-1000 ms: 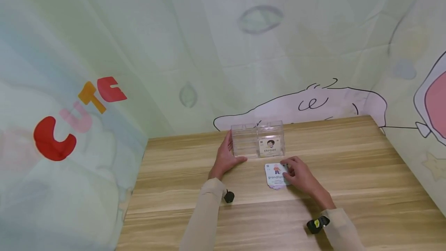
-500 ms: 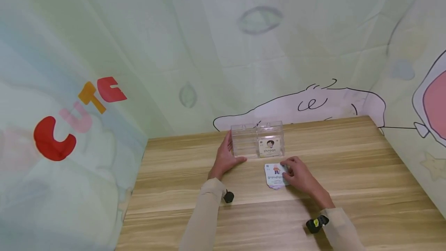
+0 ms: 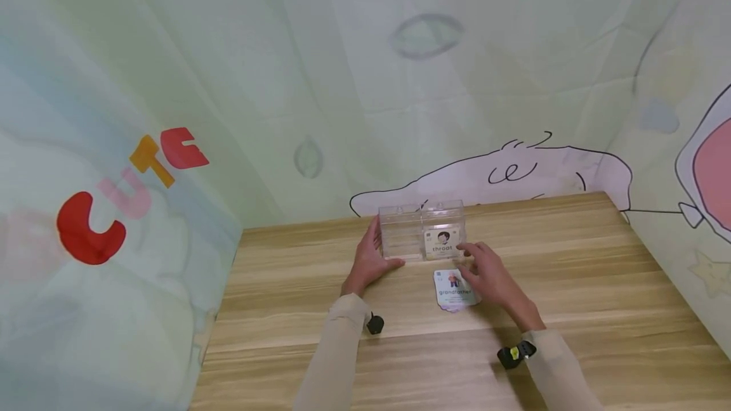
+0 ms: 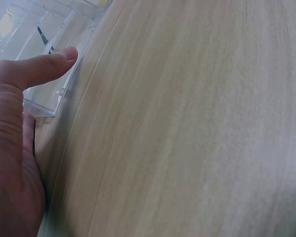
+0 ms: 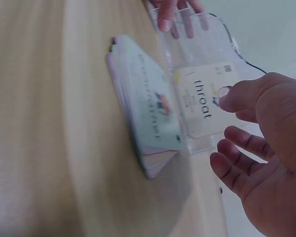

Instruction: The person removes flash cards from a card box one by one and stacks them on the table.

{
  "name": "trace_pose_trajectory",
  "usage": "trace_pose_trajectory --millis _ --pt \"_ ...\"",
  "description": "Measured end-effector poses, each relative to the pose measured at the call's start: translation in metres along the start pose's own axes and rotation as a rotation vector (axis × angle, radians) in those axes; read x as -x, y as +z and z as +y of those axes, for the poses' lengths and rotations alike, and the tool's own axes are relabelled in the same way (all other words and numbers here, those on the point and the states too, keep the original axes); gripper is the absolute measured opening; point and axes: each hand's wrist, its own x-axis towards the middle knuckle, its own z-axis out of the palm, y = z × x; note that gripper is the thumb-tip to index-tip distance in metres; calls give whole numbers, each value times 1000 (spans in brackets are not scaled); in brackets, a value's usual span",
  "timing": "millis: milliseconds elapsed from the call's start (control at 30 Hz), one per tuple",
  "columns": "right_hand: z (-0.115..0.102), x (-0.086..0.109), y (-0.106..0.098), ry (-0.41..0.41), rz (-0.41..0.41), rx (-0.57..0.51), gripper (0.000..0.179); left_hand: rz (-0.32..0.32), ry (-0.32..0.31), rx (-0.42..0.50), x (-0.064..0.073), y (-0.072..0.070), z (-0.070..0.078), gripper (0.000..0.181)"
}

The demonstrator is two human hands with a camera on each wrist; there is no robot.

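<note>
A clear plastic card box [image 3: 401, 236] with two compartments stands near the table's back edge. My left hand [image 3: 368, 264] grips its left end, the thumb [image 4: 54, 66] along the lower front and the other fingers round the side. In the right compartment a card reading "throat" [image 3: 438, 248] faces me. In front of the box lies a stack of cards [image 5: 150, 98], "grandfather" on top, its edges slightly uneven. My right hand [image 3: 492, 278] hovers beside the stack, fingers loosely bent with nothing between them, its fingertips close to the box's lower right front.
The wooden table [image 3: 285, 309] runs up to a printed cloth backdrop [image 3: 342, 81] behind it and on both sides. A black wrist device [image 3: 375, 323] sits at my left cuff, and another wrist device [image 3: 516, 354] at my right.
My right hand has come off the right edge of the card stack and moved up toward the box, uncovering the word "grandfather". My left hand stays on the box.
</note>
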Motion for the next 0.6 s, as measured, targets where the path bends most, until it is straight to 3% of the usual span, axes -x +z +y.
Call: trace_pose_trajectory --millis 600 --pt "-13 -20 -6 -38 80 -36 43 5 9 8 1 0 2 124"
